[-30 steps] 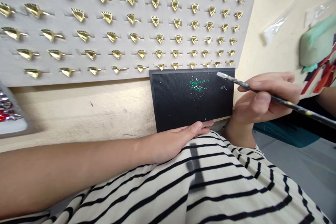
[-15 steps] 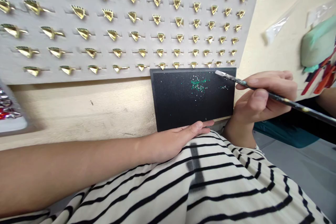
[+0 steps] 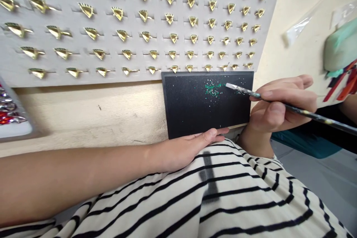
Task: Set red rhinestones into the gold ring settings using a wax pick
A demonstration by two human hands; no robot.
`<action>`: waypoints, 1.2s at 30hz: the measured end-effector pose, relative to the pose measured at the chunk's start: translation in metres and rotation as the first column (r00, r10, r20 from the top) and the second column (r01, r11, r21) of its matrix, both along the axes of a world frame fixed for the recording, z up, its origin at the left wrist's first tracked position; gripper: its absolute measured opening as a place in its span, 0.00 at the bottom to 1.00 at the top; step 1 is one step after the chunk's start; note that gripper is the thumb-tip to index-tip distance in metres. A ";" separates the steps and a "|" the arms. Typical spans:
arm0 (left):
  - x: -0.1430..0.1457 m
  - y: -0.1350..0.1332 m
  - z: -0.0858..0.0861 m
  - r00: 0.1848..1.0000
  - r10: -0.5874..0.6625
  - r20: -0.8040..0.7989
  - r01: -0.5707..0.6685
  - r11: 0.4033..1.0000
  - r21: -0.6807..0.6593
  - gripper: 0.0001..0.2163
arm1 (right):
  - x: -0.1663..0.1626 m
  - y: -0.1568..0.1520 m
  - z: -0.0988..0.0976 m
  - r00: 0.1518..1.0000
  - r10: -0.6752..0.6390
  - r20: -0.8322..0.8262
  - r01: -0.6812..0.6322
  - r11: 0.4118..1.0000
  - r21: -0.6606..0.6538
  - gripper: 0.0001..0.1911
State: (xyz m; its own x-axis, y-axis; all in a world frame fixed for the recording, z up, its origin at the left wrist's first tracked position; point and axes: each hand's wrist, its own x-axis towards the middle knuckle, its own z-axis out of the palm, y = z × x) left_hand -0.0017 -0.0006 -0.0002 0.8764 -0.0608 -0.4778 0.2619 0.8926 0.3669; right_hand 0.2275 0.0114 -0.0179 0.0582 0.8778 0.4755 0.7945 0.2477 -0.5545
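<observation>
The hands are apart. The right hand [image 3: 281, 109] is pinching a thin dark stick [image 3: 304, 111] between thumb and fingers, with its pale tip at about 1 o'clock on a black ridged pad [image 3: 189, 113], right beside a scatter of green specks [image 3: 213, 90]; whether the tip is touching the pad I cannot tell. The left hand [image 3: 192, 143] is lying open and holding nothing, its fingertips just below the pad's lower edge. The pad is sitting at 12 o'clock, against a grey board [image 3: 139, 80] with gold rings [image 3: 173, 38] slotted in rows, every visible slot filled. Dark edging is showing on the rings' heads, but the lower rows are too small to tell which are done. A tray of shiny red and silver pieces [image 3: 11, 111] is lying at 9 o'clock, and a mint-green lump [image 3: 341, 46] at 2 o'clock.
</observation>
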 end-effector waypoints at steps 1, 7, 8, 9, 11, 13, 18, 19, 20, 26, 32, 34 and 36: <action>0.000 0.000 0.000 1.000 -0.001 -0.001 0.001 1.000 0.005 0.25 | -0.001 0.001 0.002 0.996 0.092 -0.001 -0.091 0.995 0.030 0.14; 0.002 -0.001 -0.001 1.000 -0.013 -0.018 0.014 0.999 0.041 0.25 | -0.002 0.004 0.005 0.982 0.189 0.007 -0.189 0.982 0.027 0.11; 0.002 -0.002 -0.002 1.000 -0.011 -0.027 0.012 0.999 0.045 0.25 | -0.002 0.003 0.005 0.982 0.188 0.009 -0.188 0.982 0.028 0.11; 0.002 -0.003 -0.002 1.000 -0.009 -0.028 0.010 0.999 0.046 0.25 | -0.002 0.003 0.005 0.982 0.187 0.011 -0.187 0.982 0.030 0.11; 0.003 -0.004 -0.002 1.000 -0.003 -0.022 0.004 0.999 0.042 0.24 | -0.002 0.002 0.004 0.984 0.177 0.010 -0.178 0.984 0.034 0.11; 0.004 -0.005 -0.002 0.999 0.001 -0.038 0.000 0.999 0.034 0.24 | -0.002 0.003 0.003 0.986 0.167 0.008 -0.167 0.985 0.046 0.11; 0.005 -0.005 0.001 0.996 -0.013 -0.085 0.018 0.998 0.055 0.23 | -0.004 0.010 -0.004 0.990 0.126 -0.070 -0.106 0.964 0.242 0.10; 0.006 -0.005 0.001 0.996 -0.021 -0.083 0.026 0.998 0.060 0.23 | -0.004 0.011 -0.005 0.992 0.089 -0.091 -0.059 0.956 0.286 0.10; 0.006 -0.004 0.001 0.996 -0.027 -0.083 0.032 0.998 0.059 0.23 | -0.005 0.013 -0.005 0.994 0.039 -0.103 -0.006 0.951 0.308 0.09; 0.002 -0.004 0.000 0.998 -0.029 -0.054 0.031 0.998 0.047 0.23 | -0.002 0.017 -0.010 0.987 -0.120 -0.106 0.147 0.944 0.297 0.07; -0.001 -0.004 -0.001 0.999 -0.020 -0.030 0.021 0.999 0.039 0.25 | 0.001 0.012 -0.011 0.987 -0.148 -0.057 0.157 0.963 0.218 0.09; 0.000 -0.001 0.000 0.998 -0.052 -0.032 0.053 0.998 0.040 0.26 | 0.001 0.011 -0.009 0.986 -0.167 -0.030 0.170 0.968 0.183 0.10; 0.000 0.002 0.002 0.997 -0.071 -0.025 0.073 0.996 0.044 0.26 | 0.000 0.009 -0.008 0.982 -0.185 -0.025 0.186 0.972 0.143 0.10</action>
